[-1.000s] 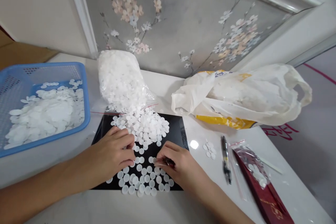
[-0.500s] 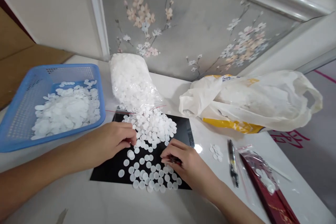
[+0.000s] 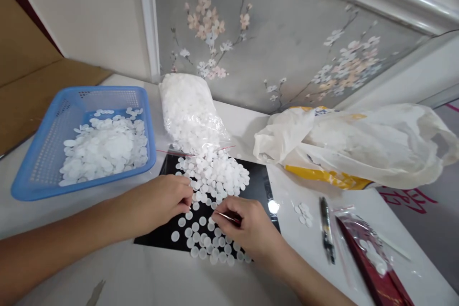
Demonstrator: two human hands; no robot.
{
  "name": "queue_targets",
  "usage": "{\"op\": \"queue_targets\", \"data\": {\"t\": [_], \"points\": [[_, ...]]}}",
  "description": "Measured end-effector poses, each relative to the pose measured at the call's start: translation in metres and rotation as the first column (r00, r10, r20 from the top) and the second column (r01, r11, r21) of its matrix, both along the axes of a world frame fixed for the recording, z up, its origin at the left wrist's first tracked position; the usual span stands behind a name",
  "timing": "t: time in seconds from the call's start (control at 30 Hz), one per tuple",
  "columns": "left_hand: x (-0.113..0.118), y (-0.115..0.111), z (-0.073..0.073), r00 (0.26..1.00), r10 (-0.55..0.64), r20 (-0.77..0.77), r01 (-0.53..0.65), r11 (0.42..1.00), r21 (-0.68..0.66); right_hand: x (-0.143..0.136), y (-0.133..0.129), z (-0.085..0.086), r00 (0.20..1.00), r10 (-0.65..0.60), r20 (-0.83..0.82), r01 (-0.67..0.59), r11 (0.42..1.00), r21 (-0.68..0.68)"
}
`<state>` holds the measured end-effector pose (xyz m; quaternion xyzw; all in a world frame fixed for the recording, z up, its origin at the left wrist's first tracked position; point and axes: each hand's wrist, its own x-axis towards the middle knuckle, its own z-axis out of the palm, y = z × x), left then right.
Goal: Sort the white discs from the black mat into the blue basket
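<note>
My right hand (image 3: 247, 224) pinches a slim dark-red tool (image 3: 231, 217), mostly covered by the fingers. Its tip is over small white round discs (image 3: 202, 240) spread on a black sheet (image 3: 158, 232). To the left, my left hand (image 3: 174, 198) has its fingers curled closed at the sheet's left side; whatever they hold, if anything, is hidden. A heap of the same discs (image 3: 229, 174) spills onto the sheet from a clear plastic bag (image 3: 190, 110) behind it.
A blue basket (image 3: 28, 186) holding many discs stands at the left. On the right lie a white plastic carrier bag (image 3: 373, 143), a few loose discs (image 3: 304, 214), a black pen (image 3: 326, 229) and a dark-red packet (image 3: 380, 272). A flowered panel (image 3: 287, 48) rises behind the table.
My right hand has moved slightly left over the sheet with the tool. My left hand stays curled near the same spot. The whole view has shifted a little.
</note>
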<state>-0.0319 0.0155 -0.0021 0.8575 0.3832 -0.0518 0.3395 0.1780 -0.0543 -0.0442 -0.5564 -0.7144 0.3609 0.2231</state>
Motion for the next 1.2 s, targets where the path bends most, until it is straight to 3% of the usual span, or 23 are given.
{"op": "queue_targets", "data": {"t": [0.1,0.27,0.47,0.6,0.77,0.87,0.93,1.0,1.2], "points": [[-0.002,0.004,0.004,0.999,0.037,0.017,-0.036,0.997,-0.061,-0.001,0.0,0.004,0.999,-0.016,0.035,0.02,0.992,-0.121],[-0.008,0.009,0.002,0.989,0.147,0.002,-0.145,0.979,-0.142,-0.001,0.006,0.005,0.995,-0.007,0.095,0.0,0.997,0.074],[-0.009,0.01,-0.001,0.99,0.141,-0.02,-0.141,0.99,-0.027,-0.008,0.009,0.0,0.981,0.031,0.19,-0.046,0.996,0.076],[-0.012,0.009,0.0,0.994,0.109,-0.019,-0.11,0.994,-0.008,-0.008,0.01,0.001,0.977,-0.003,0.211,-0.012,0.997,0.072],[-0.011,0.002,0.004,1.0,0.008,0.025,-0.001,0.964,-0.266,-0.003,0.012,0.006,0.986,-0.058,0.155,0.048,0.996,0.069],[-0.006,-0.003,0.001,0.998,-0.01,0.062,0.021,0.984,-0.174,-0.002,0.009,0.009,0.991,-0.079,0.108,0.083,0.996,-0.037],[-0.003,-0.004,0.0,0.999,-0.025,0.045,0.029,0.996,-0.087,-0.002,0.006,0.01,0.996,-0.052,0.072,0.063,0.984,-0.166],[-0.001,-0.002,-0.001,0.999,-0.036,0.014,0.037,0.999,-0.031,-0.002,0.005,0.011,1.0,-0.01,0.03,0.016,0.977,-0.212],[-0.005,0.002,-0.009,0.998,-0.058,0.014,0.059,0.998,-0.003,-0.002,0.015,0.011,0.999,-0.007,0.049,0.002,0.996,0.087]]}}
